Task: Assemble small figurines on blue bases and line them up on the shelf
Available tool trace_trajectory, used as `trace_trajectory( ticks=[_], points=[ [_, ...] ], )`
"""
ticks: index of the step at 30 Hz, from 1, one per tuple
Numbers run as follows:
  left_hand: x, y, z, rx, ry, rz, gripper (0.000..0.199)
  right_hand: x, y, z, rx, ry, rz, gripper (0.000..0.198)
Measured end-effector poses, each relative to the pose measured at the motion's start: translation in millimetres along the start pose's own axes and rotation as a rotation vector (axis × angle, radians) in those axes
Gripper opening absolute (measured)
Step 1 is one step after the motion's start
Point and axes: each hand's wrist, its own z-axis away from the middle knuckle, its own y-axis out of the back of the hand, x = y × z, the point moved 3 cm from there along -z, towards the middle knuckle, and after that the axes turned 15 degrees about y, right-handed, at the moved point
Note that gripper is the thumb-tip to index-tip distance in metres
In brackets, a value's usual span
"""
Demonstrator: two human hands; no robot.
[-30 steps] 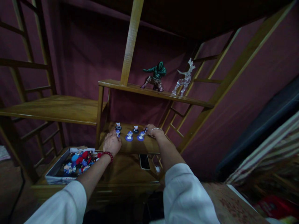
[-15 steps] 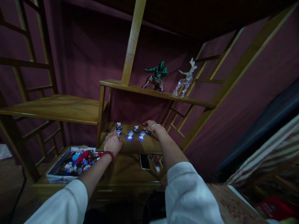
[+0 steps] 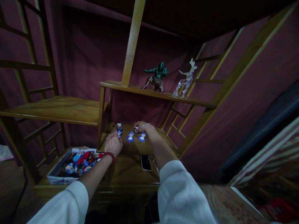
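Observation:
On the low shelf board my left hand point(image 3: 113, 143) has its fingers closed around the side of a small purple-and-white figurine point(image 3: 119, 134). Behind that one stands a figurine with a black base point(image 3: 119, 127). My right hand point(image 3: 142, 125) reaches over the back row, its fingertips closed on another black-based figurine point(image 3: 136, 130), which they partly cover. Between the hands, two more purple figurines stand upright in the front row, a middle one point(image 3: 130, 137) and a right one point(image 3: 142, 137). Whatever is behind my right hand is hidden.
A shallow box point(image 3: 63, 179) full of small colourful figurines sits at lower left. A phone point(image 3: 146, 162) lies on the lower board. Above, a green crouching statue point(image 3: 158, 76) and a clear deer ornament point(image 3: 185, 79) stand on a wooden shelf point(image 3: 130, 88).
My right hand has moved left along the back row, from the rightmost black-based figurine to the one beside it. My left hand has stayed at its purple figurine.

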Motion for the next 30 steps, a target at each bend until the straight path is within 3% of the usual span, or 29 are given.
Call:
trace_trajectory(
  ticks=[17,30],
  points=[
    [0,0,0,-0.018,0.016,0.001,0.042,4,1,10,0.032,-0.064,0.066,0.028],
    [1,2,0,-0.042,0.024,0.001,0.038,6,0,5,0.004,-0.092,0.066,0.033]
  ],
)
